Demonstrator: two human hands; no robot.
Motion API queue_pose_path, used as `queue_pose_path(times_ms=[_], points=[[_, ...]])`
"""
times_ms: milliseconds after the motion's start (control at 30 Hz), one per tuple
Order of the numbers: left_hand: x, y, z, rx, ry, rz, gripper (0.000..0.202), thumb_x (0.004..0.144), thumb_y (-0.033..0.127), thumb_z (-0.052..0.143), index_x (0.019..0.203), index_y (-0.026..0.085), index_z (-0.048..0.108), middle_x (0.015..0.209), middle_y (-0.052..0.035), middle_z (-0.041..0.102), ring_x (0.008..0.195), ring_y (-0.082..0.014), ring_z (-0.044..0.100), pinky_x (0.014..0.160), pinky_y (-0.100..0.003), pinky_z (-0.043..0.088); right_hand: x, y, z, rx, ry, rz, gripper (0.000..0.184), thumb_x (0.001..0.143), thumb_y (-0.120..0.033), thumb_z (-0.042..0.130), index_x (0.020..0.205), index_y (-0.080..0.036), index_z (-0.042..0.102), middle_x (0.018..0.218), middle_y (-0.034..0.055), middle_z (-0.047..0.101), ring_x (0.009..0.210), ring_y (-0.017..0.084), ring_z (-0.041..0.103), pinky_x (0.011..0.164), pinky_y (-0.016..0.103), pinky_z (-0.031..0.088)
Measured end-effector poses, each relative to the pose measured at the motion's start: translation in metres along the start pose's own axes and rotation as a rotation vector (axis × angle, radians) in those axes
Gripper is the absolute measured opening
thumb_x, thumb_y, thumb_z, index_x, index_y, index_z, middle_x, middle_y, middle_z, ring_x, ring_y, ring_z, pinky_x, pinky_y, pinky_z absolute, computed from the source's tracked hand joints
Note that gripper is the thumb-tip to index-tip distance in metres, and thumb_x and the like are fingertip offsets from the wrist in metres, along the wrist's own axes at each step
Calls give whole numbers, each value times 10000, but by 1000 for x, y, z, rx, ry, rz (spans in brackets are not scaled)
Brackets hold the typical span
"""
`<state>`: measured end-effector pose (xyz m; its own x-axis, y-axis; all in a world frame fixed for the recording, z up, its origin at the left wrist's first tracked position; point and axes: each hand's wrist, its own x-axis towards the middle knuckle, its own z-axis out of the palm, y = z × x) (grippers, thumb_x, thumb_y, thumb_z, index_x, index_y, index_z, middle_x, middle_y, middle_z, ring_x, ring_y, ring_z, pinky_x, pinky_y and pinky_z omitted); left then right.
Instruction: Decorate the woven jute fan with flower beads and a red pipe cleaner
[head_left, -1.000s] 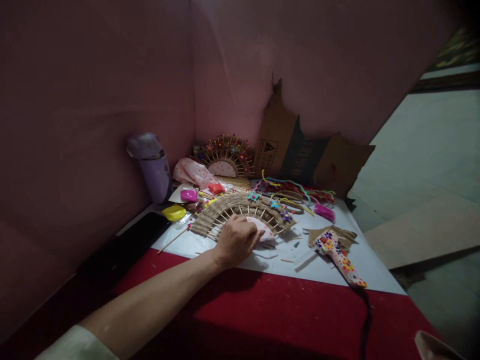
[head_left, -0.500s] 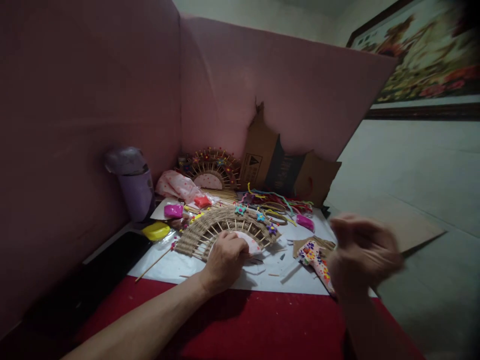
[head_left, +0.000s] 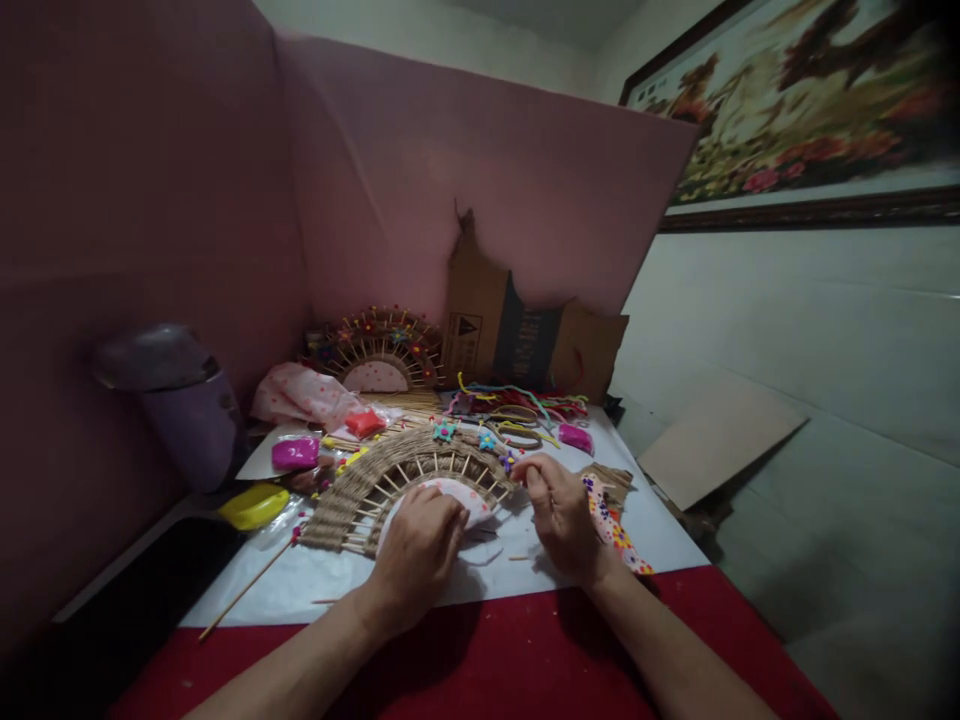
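A half-round woven fan of jute cord and wooden sticks (head_left: 360,485) lies on a white sheet (head_left: 300,580) over a red cloth (head_left: 480,660). My left hand (head_left: 416,550) presses down on the fan's white centre piece (head_left: 457,495), fingers curled over it. My right hand (head_left: 559,515) is at the fan's right end, thumb and fingers pinched together near a small purple flower (head_left: 508,459); what it pinches is too small to make out. Blue star decorations (head_left: 444,432) sit on the fan's top edge.
A flower-patterned glue gun (head_left: 611,525) lies right of my right hand. Pink (head_left: 295,453), yellow (head_left: 253,506) and red (head_left: 365,423) clay packs, coloured cords (head_left: 525,400), a second decorated fan (head_left: 382,350), torn cardboard (head_left: 517,335), and a purple lidded container (head_left: 180,400) stand behind.
My right hand came in from the right and settled at the fan's right end. The view swung left and up. My left hand stayed on the centre piece.
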<state>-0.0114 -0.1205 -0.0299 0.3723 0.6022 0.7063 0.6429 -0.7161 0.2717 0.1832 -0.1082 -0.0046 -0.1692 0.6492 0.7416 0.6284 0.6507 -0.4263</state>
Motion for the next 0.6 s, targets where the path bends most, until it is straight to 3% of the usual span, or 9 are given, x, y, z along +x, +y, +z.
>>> queue_pose_path(times_ms=[300,500,600], points=[[-1,8,-11,-151,-88,-49,124,732,85,468,734,183,544,713,-19,578,751,-183,486,742,-363,361,-11,3,8,-90,15,-105,316,909,-227,401,593,-206,392,561,-15,431,537,127,438,533,259,315],[3,10,-14,-106,-135,18,97,795,151,489,762,185,575,745,-15,631,781,-180,499,765,-364,346,-12,5,8,-30,-10,-22,208,925,-218,360,802,-184,524,681,13,535,640,139,511,619,259,371],[2,9,-13,-57,-137,22,135,804,224,538,680,171,548,687,-19,612,766,-182,506,761,-362,350,-13,5,7,-41,-20,-36,261,931,-225,355,707,-187,484,638,8,508,614,136,494,607,259,360]])
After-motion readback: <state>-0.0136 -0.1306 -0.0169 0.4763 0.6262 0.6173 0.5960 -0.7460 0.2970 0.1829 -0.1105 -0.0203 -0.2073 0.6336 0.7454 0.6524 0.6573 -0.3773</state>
